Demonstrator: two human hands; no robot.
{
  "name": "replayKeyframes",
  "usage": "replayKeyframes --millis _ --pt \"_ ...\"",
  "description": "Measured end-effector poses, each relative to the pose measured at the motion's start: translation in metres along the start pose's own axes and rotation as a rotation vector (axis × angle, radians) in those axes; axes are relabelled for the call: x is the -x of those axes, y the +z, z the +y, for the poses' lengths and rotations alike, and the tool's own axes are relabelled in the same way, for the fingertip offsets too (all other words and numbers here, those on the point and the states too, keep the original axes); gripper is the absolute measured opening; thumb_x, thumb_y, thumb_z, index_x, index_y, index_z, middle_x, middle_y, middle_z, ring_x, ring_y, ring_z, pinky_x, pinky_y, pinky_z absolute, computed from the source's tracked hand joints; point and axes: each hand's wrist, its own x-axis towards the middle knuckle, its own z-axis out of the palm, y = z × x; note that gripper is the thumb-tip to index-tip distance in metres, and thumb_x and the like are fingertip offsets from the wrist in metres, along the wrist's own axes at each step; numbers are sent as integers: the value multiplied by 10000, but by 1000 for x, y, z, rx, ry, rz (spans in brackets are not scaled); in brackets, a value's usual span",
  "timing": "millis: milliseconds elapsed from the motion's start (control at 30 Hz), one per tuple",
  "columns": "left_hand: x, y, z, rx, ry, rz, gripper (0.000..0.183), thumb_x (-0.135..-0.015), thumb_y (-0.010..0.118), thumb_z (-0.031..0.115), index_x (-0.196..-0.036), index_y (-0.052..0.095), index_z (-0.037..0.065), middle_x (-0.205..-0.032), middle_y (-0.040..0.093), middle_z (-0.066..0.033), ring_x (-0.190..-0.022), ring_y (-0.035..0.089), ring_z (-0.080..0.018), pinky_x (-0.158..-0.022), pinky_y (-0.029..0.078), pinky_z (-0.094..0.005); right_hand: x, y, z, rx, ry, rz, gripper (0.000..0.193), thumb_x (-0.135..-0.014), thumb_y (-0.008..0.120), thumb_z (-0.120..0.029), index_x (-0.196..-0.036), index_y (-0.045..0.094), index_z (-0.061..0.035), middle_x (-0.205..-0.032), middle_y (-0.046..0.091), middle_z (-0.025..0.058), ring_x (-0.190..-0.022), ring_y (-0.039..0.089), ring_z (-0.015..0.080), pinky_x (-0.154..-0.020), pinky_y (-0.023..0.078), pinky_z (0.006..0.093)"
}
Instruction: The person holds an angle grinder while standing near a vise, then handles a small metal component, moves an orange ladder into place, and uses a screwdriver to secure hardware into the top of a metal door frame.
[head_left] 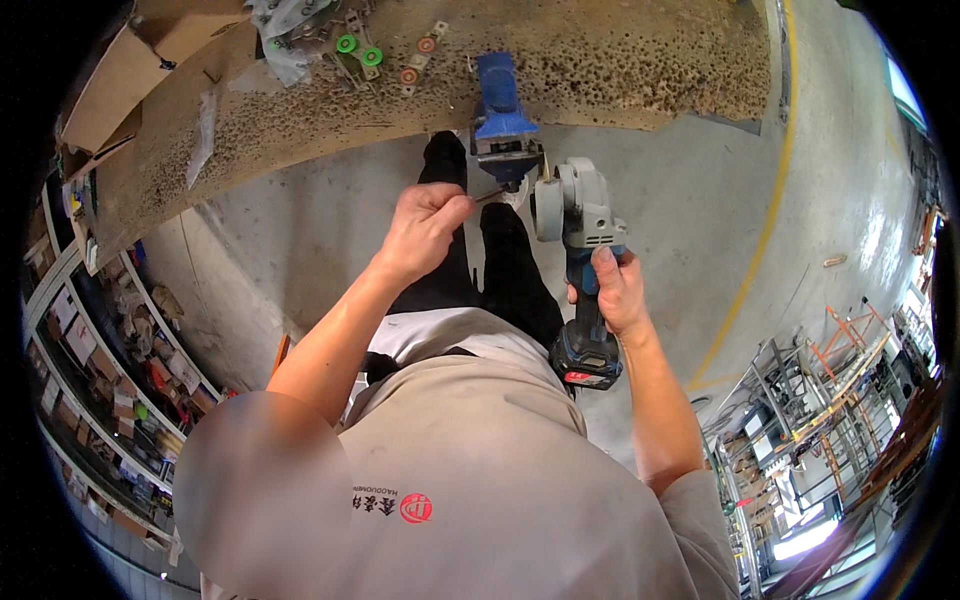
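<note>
Right hand (615, 292) is gripping the grinder (588, 205) tight, just right of the vise (503, 105) on the bench's (640, 85) near edge; left hand (425, 228) is making a closed fist, seemingly pinching the bar (492, 194), so I'd be keeping the grinder clear of it

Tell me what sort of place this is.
Probably a metalworking workshop: there's a blue metal bench vise, a grey-and-blue cordless angle grinder, and grey metal storage shelving.

The left hand (426, 228) hides the left end of a thin rod (490, 194), the grinder (584, 205) partly covers the right hand (622, 292), and the far-left cardboard box (140, 75) is cut off.
</note>
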Motion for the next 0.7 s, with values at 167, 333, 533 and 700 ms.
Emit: replayKeyframes --millis 167,333,533,700 --pt "1 1 3 41 -8 5 275 -892 571 203 -695 555 13 -624 442 37 -593 409 -74 -527 337 -267 -4 2 -2 -13 6 -2 559 -926 593 -553 -907 605 5 -678 620 88 -540 605 160 -510 499 294" --pt "1 1 7 22 19 4 293 -875 554 178 -672 491 -23 -590 406 -15 -583 394 -101 -526 365 -312 -8 4 -7 24 11 33 584 -911 599 -578 -912 609 6 -676 622 85 -539 608 155 -505 503 286" --pt "0 0 8 33 22 -6 296 -876 550 177 -671 493 -28 -591 409 -21 -582 397 -95 -529 366 -310 -6 5 -12 37 15 -4 602 -903 594 -599 -886 608 3 -679 626 86 -544 612 156 -510 503 283" --pt "-1 2 6 41 28 7 291 -879 551 177 -679 514 -30 -599 421 -22 -585 401 -95 -536 371 -305 -9 5 -11 46 -7 7 603 -909 584 -599 -881 604 3 -673 624 82 -541 609 154 -510 498 287"
